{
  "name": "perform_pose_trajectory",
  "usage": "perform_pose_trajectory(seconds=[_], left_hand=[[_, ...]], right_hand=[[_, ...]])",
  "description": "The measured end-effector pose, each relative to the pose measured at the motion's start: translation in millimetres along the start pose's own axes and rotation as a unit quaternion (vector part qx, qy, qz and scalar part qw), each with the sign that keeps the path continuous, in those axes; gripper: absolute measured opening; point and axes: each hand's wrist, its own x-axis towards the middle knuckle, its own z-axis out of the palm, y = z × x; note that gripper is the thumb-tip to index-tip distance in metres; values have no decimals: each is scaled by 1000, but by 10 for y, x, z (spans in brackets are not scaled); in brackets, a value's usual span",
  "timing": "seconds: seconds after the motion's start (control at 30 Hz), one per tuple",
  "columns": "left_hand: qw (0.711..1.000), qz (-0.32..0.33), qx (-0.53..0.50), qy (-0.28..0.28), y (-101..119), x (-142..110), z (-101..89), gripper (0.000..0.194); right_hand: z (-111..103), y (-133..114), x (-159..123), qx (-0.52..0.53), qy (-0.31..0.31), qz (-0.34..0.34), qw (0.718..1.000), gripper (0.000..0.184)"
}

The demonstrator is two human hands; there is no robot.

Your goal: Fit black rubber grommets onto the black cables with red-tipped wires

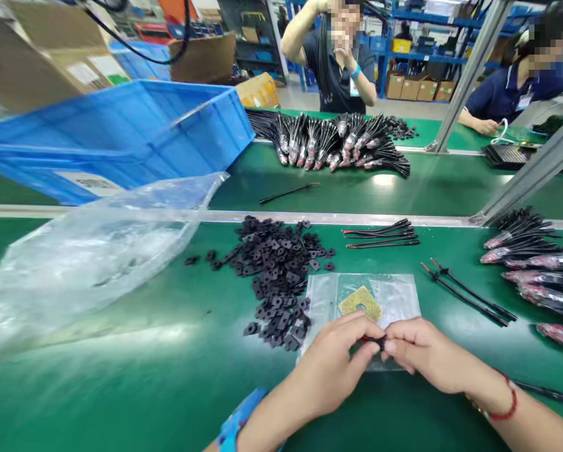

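Both hands work together at the near middle of the green surface (121,370). The left hand (331,364) and the right hand (432,351) meet around a short wire end (375,341), black with a trace of red. The fingers (359,329) of both hands close narrowly on it, hiding most of it, so its exact shape cannot be made out.

The wire end sits just above a small clear bag (398,301), which holds a yellow sponge pad (360,303). To the left lies a heap of black square pieces (276,282), and farther left a large clear plastic bag (88,263). A tilted blue crate (121,138) stands beyond it. Short wires with red tips (380,234) lie on the far side of the small bag, and more wires (469,294) lie to the right.

The step in hand looks like close work on this one wire end. Any next move calls for a steady, careful pinch on so small a piece.
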Motion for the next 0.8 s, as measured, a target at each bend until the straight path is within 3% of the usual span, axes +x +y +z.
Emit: perform_pose_trajectory(seconds=[0.1, 0.17, 0.2, 0.3, 0.37, 0.43, 0.53, 0.67, 0.73, 0.8], left_hand=[[997, -28, -57, 48, -18, 50, 18, 16], [986, -51, -131, 87, -37, 74, 43, 20], [977, -62, -176, 104, -50, 83, 59, 25], [950, -98, -284, 89, -83, 100, 110, 27], [939, -120, -316, 67, -91, 108, 133, 21], [939, -128, -313, 67, -81, 114, 142, 18], [950, -126, -274, 84, -54, 117, 131, 15], [969, -112, -201, 91, -69, 114, 124, 11], [976, -100, -170, 96, -106, 116, 132, 14], [979, -94, -145, 105, -148, 123, 138, 26]], right_hand=[[6, -4, 23, -20, 1, 0, 1000, 39], [18, -11, 24, -132, 71, -52, 987, 35], [25, -14, 21, -214, 125, -93, 964, 32], [50, -16, 6, -414, 245, -211, 851, 25], [64, -18, 0, -482, 269, -254, 794, 25], [78, -24, 0, -519, 275, -272, 762, 25], [105, -40, 9, -537, 268, -277, 750, 26], [99, -57, 15, -537, 239, -265, 764, 26], [22, -48, -4, -554, 236, -241, 761, 26], [-126, -15, -44, -595, 264, -178, 738, 23]])
